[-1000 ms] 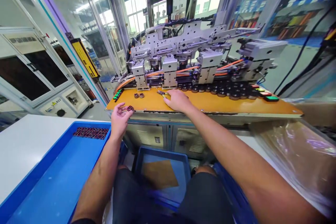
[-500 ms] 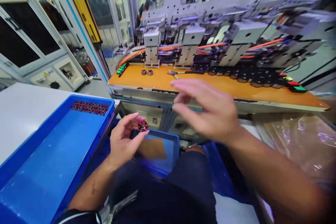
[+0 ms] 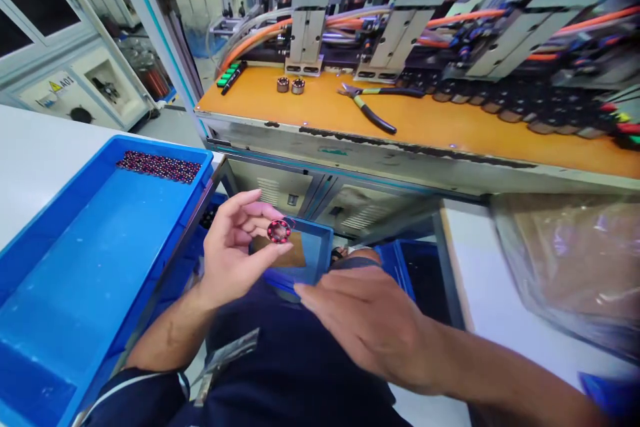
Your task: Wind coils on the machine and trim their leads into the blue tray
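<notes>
My left hand [image 3: 235, 250] grips a small ring-shaped stator [image 3: 279, 231] with red-and-black windings around an open centre, between thumb and fingers. Lower and to the right, my right hand [image 3: 365, 323] is held back-up with its fingers drawn together. Whatever its fingertips hold, if anything, is hidden. A gap separates it from the stator. Below my left hand lies a blue bin [image 3: 319, 247] with a brown sheet [image 3: 295, 250] in it.
At left stands a blue tray [image 3: 113, 213] with rows of similar small red-and-black parts [image 3: 159, 167] at its far end. On the orange bench [image 3: 320, 103] are pliers [image 3: 373, 113], two metal rings [image 3: 291, 85], markers and a row of dark parts. Plastic-wrapped material [image 3: 575, 260] lies at right.
My right hand has come down from in front of the bench toward my lap, its fingers now together. My left hand still holds the stator, turned more face-on. The view has tilted downward.
</notes>
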A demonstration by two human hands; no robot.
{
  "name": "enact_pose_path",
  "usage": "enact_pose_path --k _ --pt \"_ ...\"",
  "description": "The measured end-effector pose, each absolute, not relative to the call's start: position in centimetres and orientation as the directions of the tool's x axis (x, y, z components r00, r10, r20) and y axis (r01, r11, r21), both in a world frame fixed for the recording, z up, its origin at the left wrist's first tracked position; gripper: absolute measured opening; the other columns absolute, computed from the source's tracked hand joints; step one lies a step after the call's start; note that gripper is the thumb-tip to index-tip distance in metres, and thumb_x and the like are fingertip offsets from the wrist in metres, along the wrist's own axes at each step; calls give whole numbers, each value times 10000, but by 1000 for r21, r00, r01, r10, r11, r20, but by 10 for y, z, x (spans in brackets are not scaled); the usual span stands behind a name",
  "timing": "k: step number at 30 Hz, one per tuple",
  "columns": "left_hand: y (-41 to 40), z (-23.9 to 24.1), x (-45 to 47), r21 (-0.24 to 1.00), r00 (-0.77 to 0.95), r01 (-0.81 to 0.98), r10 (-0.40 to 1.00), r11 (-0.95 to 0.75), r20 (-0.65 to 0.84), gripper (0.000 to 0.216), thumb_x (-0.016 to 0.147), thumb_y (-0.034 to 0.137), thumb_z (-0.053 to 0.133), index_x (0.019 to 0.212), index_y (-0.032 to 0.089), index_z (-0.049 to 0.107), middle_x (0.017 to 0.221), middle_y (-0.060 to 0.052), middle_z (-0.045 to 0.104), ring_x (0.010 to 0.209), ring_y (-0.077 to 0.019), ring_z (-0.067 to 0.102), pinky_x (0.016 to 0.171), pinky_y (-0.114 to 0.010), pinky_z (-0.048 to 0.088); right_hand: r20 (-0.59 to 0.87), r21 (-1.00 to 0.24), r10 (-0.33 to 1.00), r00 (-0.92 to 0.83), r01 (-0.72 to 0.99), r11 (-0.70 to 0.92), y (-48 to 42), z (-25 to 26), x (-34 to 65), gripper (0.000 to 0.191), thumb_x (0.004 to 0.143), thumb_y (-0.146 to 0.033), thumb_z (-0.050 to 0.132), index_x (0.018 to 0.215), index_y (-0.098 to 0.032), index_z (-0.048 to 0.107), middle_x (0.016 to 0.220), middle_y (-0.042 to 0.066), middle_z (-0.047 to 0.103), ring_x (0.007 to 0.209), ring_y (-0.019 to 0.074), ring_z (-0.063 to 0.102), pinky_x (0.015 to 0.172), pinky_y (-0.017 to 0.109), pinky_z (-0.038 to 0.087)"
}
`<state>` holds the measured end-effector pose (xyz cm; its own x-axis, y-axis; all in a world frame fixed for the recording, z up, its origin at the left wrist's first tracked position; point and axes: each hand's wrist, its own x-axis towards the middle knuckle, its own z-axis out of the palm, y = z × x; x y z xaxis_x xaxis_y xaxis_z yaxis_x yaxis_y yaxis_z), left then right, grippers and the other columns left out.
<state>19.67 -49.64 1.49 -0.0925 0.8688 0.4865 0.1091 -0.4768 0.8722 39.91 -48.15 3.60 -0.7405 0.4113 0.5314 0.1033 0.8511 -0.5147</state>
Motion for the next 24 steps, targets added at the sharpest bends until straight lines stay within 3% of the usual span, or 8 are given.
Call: enact_pose_path --k 3,5,8,11,16,20,24 --pt "-497 15 196 884 -72 97 883 -457 464 692 712 20 779 1301 275 522 1040 -27 693 866 -117 719 765 -205 610 458 -701 557 -692 104 706 -479 34 400 138 953 -172 570 1071 -180 640 886 35 687 659 103 580 573 234 464" --pt "-499 14 197 874 -41 110 877 -473 479 716 725 -3 757 1327 295 510 1086 -32 704 899 -121 725 802 -215 612 343 -863 740 -578 117 491 -472 33 399 212 879 -270 706 1071 -203 647 1038 55 676 720 108 605 614 233 500" --pt "-502 13 200 855 31 102 861 -508 508 758 747 -46 713 1375 311 482 1161 -45 708 974 -132 724 869 -233 606 64 -998 884 -463 -42 51 -464 31 388 255 762 -336 802 878 -194 626 813 10 631 630 103 551 547 226 463" --pt "-504 12 203 850 61 49 851 -525 522 761 761 -75 680 1389 304 477 1206 -50 705 1019 -135 718 897 -232 600 -73 -953 861 -503 -219 -209 -467 20 374 271 778 -359 773 755 -183 569 688 -15 576 590 97 513 530 218 421" --pt "-506 11 201 901 49 -53 900 -431 433 742 789 -64 661 1385 334 471 1209 -36 711 1006 -126 723 875 -213 606 -52 -871 883 -466 -412 -268 -485 1 368 277 868 -376 695 748 -177 545 698 -25 521 568 83 499 557 228 422" --pt "-510 11 198 900 142 -35 889 -435 436 738 819 -55 627 1418 333 442 1252 -66 691 1093 -161 700 919 -260 601 -19 -925 883 -469 -328 -194 -482 10 377 217 841 -347 729 825 -190 580 787 -9 544 682 106 524 626 236 446" --pt "-510 12 198 913 208 -59 890 -403 406 744 825 -75 600 1429 331 443 1277 -75 679 1151 -170 673 952 -273 588 -50 -921 859 -509 -309 -237 -477 15 378 211 865 -324 708 790 -191 562 779 -12 524 713 105 494 625 219 411"
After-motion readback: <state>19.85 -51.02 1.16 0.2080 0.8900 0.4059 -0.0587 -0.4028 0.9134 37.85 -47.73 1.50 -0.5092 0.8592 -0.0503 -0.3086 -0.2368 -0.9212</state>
